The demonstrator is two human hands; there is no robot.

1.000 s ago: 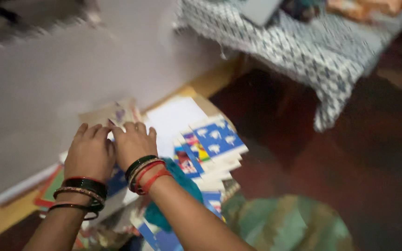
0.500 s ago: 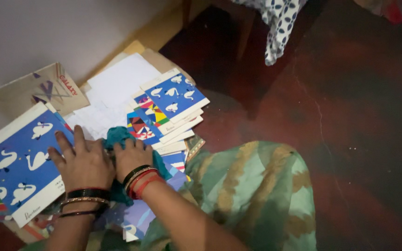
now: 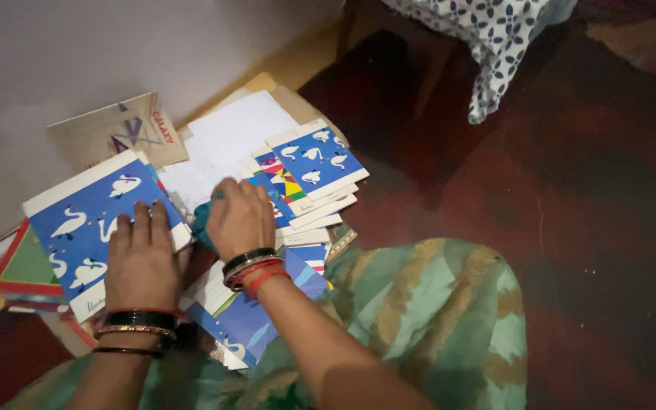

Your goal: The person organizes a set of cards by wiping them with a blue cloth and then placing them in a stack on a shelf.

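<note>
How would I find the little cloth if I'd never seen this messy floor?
Look at the spread of books on the floor by the wall. The right hand lies on top of the teal cloth, beside the big blue swan book. It is the only soft, crumpled thing among flat covers.

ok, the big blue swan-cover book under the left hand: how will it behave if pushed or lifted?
The blue swan book looks thin and flat, so probably light and somewhat bendy when lifted by one edge. It lies on other books, under the left hand; its smooth-looking cover may slide across them if pushed. Flat, so it shouldn't roll or tip.
</note>
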